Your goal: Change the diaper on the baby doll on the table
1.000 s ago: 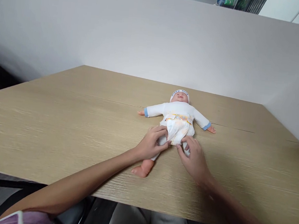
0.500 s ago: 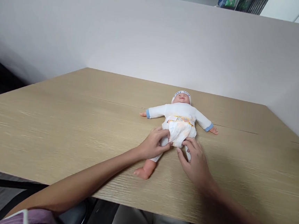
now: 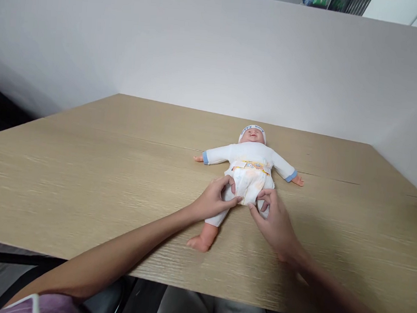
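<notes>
On its back on the table lies a baby doll [image 3: 251, 151] in a white outfit with blue cuffs and a lettered white hat. A white diaper [image 3: 250, 184] with an orange patterned waistband wraps its hips over the clothes. My left hand [image 3: 216, 199] grips the diaper's left leg edge, its fingers curled and the thumb at the crotch. At the opposite leg edge, my right hand [image 3: 274, 223] holds the diaper between thumb and bent fingers. The doll's bare left-side foot [image 3: 204, 239] shows below my left wrist; its other foot is hidden by my right hand.
The doll rests on a wide wooden table [image 3: 100, 176] with a thin seam across it. A pale partition [image 3: 217, 55] rises behind the table and along its right side. Part of a dark chair [image 3: 104, 298] stands under the front edge at left.
My right thumb and fingers have moved in against the diaper's edge, and its crotch looks flatter and more spread. My left hand stays nearly in place. The view has tilted slightly.
</notes>
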Tool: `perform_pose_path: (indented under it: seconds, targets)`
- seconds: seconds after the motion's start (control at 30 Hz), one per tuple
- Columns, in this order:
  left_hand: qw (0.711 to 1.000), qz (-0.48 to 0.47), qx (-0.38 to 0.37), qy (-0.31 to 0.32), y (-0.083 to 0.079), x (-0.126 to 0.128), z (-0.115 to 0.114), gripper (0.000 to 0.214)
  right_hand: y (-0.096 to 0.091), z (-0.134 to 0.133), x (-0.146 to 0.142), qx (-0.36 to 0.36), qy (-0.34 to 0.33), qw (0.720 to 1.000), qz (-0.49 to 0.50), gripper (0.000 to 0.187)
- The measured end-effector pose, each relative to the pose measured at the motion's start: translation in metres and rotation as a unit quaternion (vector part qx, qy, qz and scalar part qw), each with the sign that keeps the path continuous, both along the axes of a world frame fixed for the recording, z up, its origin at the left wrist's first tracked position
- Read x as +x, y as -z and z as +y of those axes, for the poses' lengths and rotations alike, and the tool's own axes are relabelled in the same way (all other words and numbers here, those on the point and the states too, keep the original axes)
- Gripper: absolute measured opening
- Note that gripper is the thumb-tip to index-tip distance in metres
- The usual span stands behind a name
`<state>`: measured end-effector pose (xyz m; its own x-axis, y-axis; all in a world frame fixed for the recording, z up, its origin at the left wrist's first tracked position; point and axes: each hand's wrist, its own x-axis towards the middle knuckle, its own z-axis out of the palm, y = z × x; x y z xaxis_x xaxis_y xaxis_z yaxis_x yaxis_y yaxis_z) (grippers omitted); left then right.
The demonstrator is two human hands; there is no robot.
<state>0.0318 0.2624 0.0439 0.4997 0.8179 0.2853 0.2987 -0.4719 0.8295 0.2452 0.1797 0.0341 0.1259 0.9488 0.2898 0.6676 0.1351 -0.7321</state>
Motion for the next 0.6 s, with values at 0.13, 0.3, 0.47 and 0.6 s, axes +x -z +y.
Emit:
perform_pose_path:
  seconds: [0.13,0.3,0.47,0.6]
  targets:
    - [0.995,-0.069,-0.071,-0.014,0.009,0.000,0.003,0.041,-0.008,0.004,0.008,-0.022,0.042,0.998,0.045,0.037]
    - [0.987,-0.100,-0.100,-0.077,0.016,-0.002,0.000,0.053,-0.017,0.002,0.018,-0.022,0.043,0.999,-0.011,0.028]
    - [0.996,0.018,-0.061,-0.063,0.001,-0.003,-0.007,0.036,-0.012,0.000,0.016,0.000,-0.003,0.998,-0.065,0.029]
    - [0.995,0.030,-0.090,-0.010,-0.008,-0.005,-0.001,0.044,-0.008,0.003,0.014,-0.021,-0.028,0.999,-0.012,0.030]
